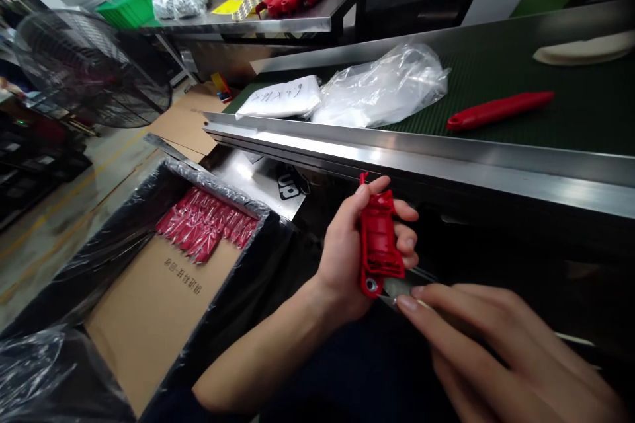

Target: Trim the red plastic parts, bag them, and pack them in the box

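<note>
Green conveyor belt [520, 66] runs across, a red handle [499, 110] lying on it. Below left, a lined carton [149, 317] holds red parts [206, 223]. Left hand [347, 258] clamps the red plastic piece [380, 244] upright; right hand [496, 344] pinches a thin metal blade [397, 289] at its base.

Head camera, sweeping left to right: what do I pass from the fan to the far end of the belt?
Fan → lined carton holding red parts → left hand gripping a red plastic piece → right hand, fingertips at that piece's lower end → red handle lying on the conveyor belt.
</note>
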### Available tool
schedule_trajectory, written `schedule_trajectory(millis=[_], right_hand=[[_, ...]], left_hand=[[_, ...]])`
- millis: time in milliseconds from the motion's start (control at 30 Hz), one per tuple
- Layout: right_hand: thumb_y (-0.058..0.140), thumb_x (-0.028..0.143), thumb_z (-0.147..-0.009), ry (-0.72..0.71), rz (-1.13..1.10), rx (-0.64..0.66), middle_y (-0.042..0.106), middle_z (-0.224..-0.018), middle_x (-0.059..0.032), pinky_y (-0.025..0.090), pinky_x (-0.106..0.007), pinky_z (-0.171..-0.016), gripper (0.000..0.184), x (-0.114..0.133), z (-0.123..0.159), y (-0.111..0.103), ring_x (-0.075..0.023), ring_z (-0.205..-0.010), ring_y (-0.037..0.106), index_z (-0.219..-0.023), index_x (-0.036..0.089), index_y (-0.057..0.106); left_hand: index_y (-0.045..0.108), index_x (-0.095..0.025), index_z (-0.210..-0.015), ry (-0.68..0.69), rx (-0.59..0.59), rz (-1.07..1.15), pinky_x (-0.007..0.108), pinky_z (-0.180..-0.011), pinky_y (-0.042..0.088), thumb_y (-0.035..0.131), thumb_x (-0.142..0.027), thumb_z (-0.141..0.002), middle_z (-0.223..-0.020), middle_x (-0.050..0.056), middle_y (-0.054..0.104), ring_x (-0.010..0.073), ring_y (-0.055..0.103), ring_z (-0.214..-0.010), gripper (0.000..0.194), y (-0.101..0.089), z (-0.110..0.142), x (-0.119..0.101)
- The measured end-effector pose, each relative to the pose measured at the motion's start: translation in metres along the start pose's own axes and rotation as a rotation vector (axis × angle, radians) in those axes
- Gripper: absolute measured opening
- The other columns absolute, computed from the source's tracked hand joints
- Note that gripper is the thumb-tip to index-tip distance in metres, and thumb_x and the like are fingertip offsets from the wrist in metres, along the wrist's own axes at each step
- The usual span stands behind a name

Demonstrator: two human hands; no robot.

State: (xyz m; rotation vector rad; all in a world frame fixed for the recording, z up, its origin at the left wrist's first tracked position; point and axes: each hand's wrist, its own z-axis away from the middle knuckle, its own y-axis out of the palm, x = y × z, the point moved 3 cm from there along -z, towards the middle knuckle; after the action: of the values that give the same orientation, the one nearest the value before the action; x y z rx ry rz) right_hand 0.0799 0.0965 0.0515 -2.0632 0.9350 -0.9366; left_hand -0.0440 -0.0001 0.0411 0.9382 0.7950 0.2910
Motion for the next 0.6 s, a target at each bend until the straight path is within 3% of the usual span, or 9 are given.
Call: schedule_trajectory(millis=[400, 533, 600], right_hand=[[0.055, 0.004, -0.088, -0.036, 0.018, 0.054, 0.059, -0.120, -0.0097, 0.047, -0.030, -0.086, 0.048, -0.011, -0.004, 0.004, -0.0189, -0.107, 0.056, -0.134, 0.015, 0.055], [0.055, 0.003, -0.085, -0.015, 0.001, 0.018, 0.059, -0.121, -0.0093, 0.050, -0.031, -0.085, 0.053, -0.014, 0.002, 0.004, -0.0201, -0.108, 0.058, -0.136, 0.018, 0.053], [0.055, 0.008, -0.086, 0.019, -0.036, -0.018, 0.062, -0.119, -0.0063, 0.053, -0.031, -0.082, 0.051, -0.028, 0.011, 0.002, -0.0198, -0.104, 0.061, -0.133, 0.025, 0.056]], left_hand=[[0.049, -0.021, -0.121, 0.022, 0.042, 0.009, 0.020, -0.046, 0.043, 0.032, -0.040, -0.097, -0.084, 0.003, 0.052, 0.0099, 0.048, -0.052, 0.035, 0.001, -0.001, 0.000], [0.050, -0.019, -0.120, 0.000, 0.022, 0.039, 0.021, -0.045, 0.043, 0.031, -0.040, -0.097, -0.084, 0.004, 0.054, 0.0112, 0.049, -0.052, 0.036, -0.001, -0.003, -0.002], [0.051, -0.018, -0.117, -0.016, 0.018, 0.077, 0.021, -0.044, 0.042, 0.030, -0.040, -0.097, -0.083, 0.004, 0.055, 0.0115, 0.050, -0.053, 0.036, -0.004, -0.006, -0.004]])
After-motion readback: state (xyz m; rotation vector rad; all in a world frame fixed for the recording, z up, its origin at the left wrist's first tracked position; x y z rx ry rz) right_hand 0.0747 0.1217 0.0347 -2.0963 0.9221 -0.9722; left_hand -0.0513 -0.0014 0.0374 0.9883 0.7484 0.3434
